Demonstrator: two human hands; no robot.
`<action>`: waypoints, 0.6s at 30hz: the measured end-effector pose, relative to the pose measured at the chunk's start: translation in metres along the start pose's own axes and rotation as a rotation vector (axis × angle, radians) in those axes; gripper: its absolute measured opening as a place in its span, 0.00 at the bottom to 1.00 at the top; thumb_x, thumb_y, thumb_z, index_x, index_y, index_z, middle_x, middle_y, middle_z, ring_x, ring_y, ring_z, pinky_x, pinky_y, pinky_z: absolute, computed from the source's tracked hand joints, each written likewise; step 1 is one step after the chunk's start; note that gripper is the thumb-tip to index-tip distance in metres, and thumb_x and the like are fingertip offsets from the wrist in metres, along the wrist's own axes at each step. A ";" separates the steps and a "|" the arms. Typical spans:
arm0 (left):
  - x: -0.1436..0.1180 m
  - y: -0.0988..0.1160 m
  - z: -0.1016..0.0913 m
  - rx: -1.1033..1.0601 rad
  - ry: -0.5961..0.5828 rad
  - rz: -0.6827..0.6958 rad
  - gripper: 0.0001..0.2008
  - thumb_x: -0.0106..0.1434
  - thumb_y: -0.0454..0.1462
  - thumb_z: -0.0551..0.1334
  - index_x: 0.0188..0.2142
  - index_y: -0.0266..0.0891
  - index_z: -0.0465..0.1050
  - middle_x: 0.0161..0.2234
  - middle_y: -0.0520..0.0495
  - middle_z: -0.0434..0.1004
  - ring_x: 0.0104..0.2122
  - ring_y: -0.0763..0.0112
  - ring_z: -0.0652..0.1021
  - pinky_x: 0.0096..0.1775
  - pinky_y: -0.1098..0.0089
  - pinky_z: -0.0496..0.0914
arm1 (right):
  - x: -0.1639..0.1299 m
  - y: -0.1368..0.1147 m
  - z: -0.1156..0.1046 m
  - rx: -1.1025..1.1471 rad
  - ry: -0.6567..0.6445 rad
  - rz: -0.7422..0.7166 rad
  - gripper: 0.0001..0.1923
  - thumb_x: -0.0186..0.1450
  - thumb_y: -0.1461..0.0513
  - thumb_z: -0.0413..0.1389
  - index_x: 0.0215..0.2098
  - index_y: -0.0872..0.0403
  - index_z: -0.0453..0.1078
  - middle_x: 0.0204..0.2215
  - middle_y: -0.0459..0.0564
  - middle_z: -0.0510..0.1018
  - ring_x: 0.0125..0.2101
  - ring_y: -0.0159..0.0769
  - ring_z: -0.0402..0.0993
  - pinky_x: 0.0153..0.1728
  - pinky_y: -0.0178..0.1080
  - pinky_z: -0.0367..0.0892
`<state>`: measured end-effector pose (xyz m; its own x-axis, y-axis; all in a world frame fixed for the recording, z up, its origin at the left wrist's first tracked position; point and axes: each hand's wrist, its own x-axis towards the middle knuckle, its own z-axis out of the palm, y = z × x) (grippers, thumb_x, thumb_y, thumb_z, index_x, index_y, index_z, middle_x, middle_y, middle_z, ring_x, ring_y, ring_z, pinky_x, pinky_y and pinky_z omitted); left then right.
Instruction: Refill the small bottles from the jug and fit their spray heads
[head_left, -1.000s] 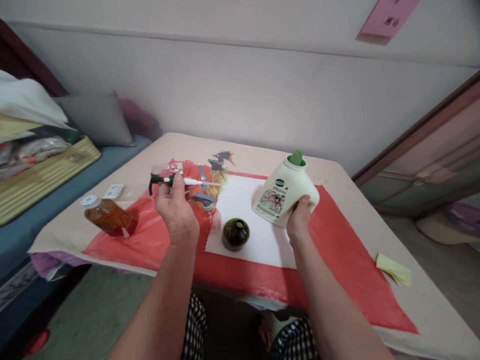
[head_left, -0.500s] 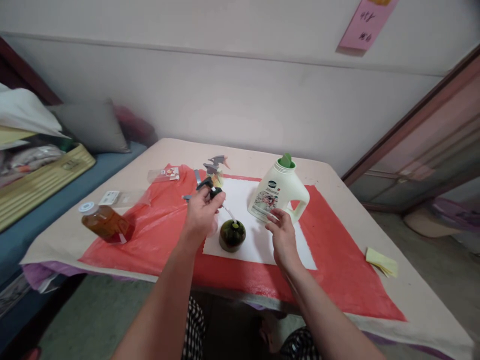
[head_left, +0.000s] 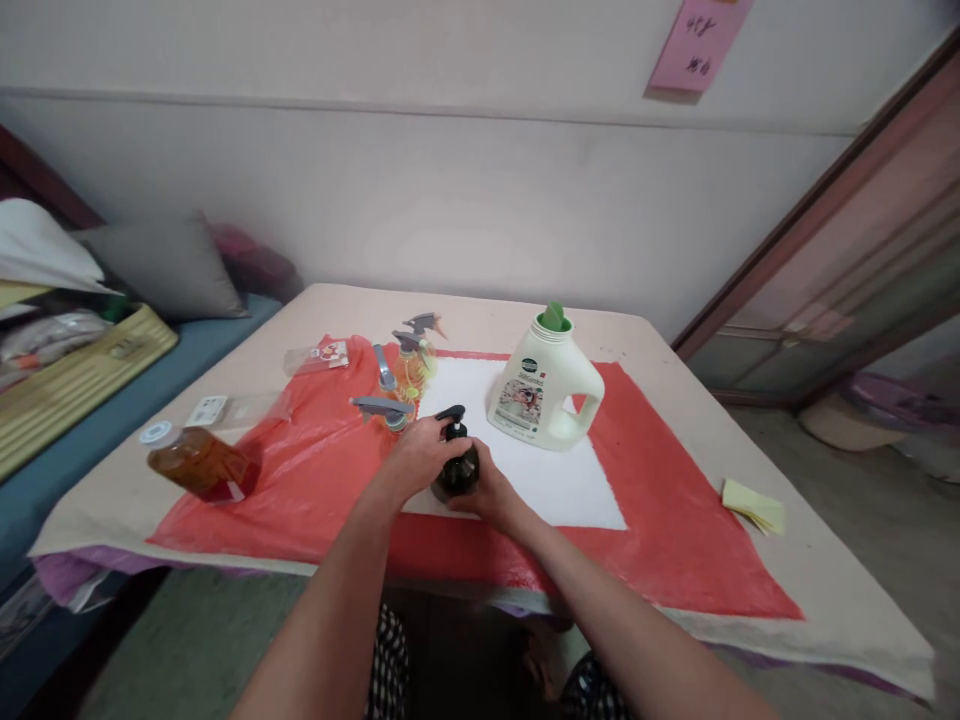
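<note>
A dark green round bottle [head_left: 460,474] stands on a white sheet [head_left: 551,485] in front of me, with a black pump head [head_left: 451,412] seated at its neck. My left hand [head_left: 421,452] is closed around the pump's collar from the left. From the right, my right hand [head_left: 491,483] wraps the bottle's side. My fingers hide part of the bottle and the joint at the neck. Just behind stands a cream detergent jug [head_left: 534,395] with a side handle and something green in its open mouth. Grey-topped spray bottles [head_left: 409,368] stand at the back left.
A red plastic sheet [head_left: 697,540] lies under the white one. A capped bottle of amber liquid [head_left: 196,462] leans at left, near clear packaging [head_left: 247,408]. Folded yellow paper [head_left: 754,505] lies near the table's right edge; a wall rises behind.
The pump has come down from above left onto the bottle's neck, its dip tube now out of sight. My right hand has moved left from beside the jug to hold the bottle.
</note>
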<state>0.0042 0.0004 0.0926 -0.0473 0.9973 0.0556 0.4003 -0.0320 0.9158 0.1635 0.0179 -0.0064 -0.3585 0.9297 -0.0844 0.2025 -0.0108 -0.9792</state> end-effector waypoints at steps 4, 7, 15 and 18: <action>0.006 -0.007 -0.001 -0.057 0.014 -0.011 0.08 0.51 0.39 0.68 0.20 0.41 0.73 0.16 0.55 0.67 0.20 0.73 0.64 0.24 0.71 0.55 | 0.002 -0.001 0.004 -0.015 -0.006 -0.020 0.48 0.39 0.59 0.71 0.55 0.49 0.58 0.46 0.47 0.74 0.45 0.43 0.71 0.51 0.49 0.66; 0.013 -0.005 -0.002 -0.159 0.055 -0.004 0.08 0.51 0.41 0.69 0.25 0.40 0.76 0.22 0.53 0.73 0.25 0.71 0.70 0.30 0.71 0.63 | 0.002 -0.019 -0.003 0.024 0.034 -0.059 0.46 0.41 0.58 0.70 0.55 0.49 0.55 0.46 0.47 0.72 0.45 0.41 0.70 0.50 0.46 0.66; 0.007 0.023 0.001 -0.704 0.071 0.009 0.18 0.54 0.46 0.72 0.41 0.37 0.81 0.40 0.43 0.82 0.41 0.63 0.80 0.49 0.65 0.70 | -0.022 -0.079 -0.033 0.062 0.177 -0.173 0.39 0.43 0.59 0.68 0.51 0.49 0.59 0.44 0.48 0.73 0.46 0.43 0.69 0.48 0.45 0.66; 0.002 0.030 0.000 -0.845 0.004 0.001 0.18 0.54 0.44 0.73 0.41 0.37 0.82 0.43 0.40 0.83 0.44 0.59 0.80 0.50 0.63 0.70 | -0.030 -0.089 -0.042 0.264 0.068 -0.135 0.34 0.44 0.57 0.68 0.48 0.49 0.65 0.42 0.47 0.76 0.45 0.44 0.71 0.48 0.44 0.65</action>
<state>0.0160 0.0014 0.1197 -0.0513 0.9971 0.0564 -0.4184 -0.0728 0.9053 0.1946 0.0065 0.0906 -0.3020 0.9518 0.0541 -0.0901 0.0280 -0.9955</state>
